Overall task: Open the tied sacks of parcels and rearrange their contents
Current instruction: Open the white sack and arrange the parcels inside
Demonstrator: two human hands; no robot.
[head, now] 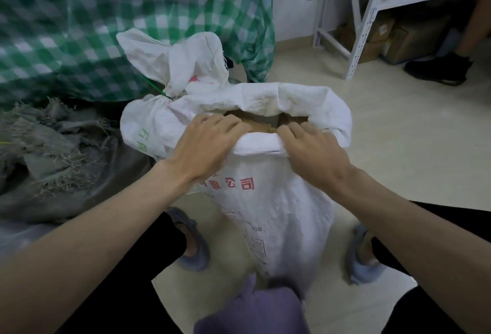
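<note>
A white woven sack (279,208) with red print stands open on the floor between my feet, its rim rolled down. Brown cardboard parcels (265,122) show inside its mouth. My left hand (204,142) grips the near rim on the left, fingers curled over the edge into the opening. My right hand (310,150) grips the near rim on the right the same way. Behind it, a second white sack (159,110) stands tied at the neck with a green cord (159,90).
A grey frayed sack (53,153) lies on the floor at left. A green checked cloth (119,14) hangs behind. White metal shelving (364,30) with cardboard boxes stands at back right, and another person's black shoe (438,68) is beside it. Pale tiled floor spreads right.
</note>
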